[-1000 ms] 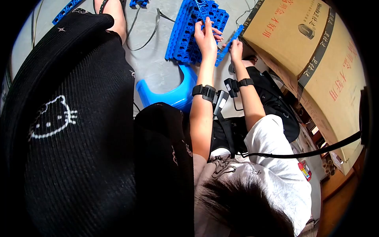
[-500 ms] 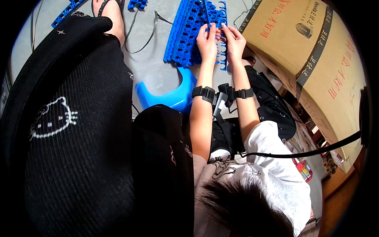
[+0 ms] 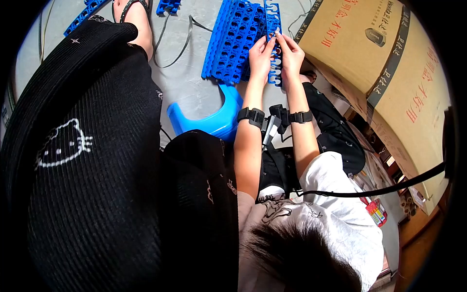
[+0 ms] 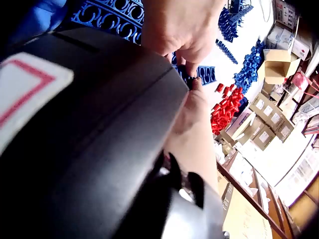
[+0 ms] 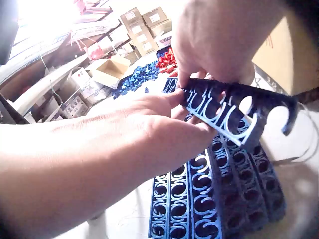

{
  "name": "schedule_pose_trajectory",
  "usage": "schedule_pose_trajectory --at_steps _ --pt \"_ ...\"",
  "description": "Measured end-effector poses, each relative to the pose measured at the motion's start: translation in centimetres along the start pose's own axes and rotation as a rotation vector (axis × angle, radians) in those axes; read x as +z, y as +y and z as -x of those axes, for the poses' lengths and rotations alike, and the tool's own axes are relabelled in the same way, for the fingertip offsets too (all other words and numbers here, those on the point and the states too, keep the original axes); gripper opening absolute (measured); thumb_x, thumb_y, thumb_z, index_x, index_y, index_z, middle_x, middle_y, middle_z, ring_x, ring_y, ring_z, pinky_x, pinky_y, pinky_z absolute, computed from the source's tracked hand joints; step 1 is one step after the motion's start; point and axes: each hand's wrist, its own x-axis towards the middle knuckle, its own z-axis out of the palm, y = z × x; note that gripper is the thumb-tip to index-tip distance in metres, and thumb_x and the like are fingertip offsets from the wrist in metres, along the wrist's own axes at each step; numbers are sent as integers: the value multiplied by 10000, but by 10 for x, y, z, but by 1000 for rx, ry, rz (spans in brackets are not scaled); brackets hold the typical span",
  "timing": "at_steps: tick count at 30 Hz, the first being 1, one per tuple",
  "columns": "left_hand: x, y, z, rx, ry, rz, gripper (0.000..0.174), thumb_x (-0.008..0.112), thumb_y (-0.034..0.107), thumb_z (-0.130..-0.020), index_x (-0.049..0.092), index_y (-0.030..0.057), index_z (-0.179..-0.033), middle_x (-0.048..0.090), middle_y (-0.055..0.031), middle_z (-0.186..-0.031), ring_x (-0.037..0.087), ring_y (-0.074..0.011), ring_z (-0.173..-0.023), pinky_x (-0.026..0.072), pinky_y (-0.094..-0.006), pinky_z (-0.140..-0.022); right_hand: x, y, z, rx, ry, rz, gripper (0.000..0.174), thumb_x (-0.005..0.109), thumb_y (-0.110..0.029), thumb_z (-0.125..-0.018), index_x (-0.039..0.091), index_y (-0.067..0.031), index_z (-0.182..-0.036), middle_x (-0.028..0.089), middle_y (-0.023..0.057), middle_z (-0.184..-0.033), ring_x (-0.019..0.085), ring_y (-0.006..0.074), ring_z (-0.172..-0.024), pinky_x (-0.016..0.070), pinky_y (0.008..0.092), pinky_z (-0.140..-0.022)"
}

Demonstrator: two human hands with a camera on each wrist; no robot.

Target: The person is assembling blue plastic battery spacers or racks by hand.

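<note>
On the gray floor [image 3: 189, 90], one curved blue thing [image 3: 209, 121] and one stack of blue strips [image 3: 227, 44] are lying near one big brown box [image 3: 362, 48]. One red pile [image 4: 227, 108] is sitting farther off. The left hand [image 3: 261, 57] and right hand [image 3: 293, 57] are pinching one blue strip [image 3: 275, 77], perhaps two; fingers are hiding some, by the stack.
</note>
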Motion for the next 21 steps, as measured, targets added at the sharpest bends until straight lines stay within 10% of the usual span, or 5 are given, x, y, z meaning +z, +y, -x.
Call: schedule_pose_trajectory --at_steps 12,21 --pt "-11 -9 -8 20 50 6 438 582 165 -851 441 -44 -1210 624 -54 -991 558 -44 -766 341 -163 -506 -1 8 -1 52 -96 67 239 649 -169 -803 637 7 -965 646 52 -817 576 73 -624 455 201 -454" --pt "-3 -6 -4 65 -120 212 273 517 53 -874 507 -20 -1136 581 -95 -1071 564 -118 -929 455 -233 -791 -2 1 0 53 -10 -11 252 652 -90 -790 601 61 -985 647 95 -866 592 87 -749 463 192 -670"
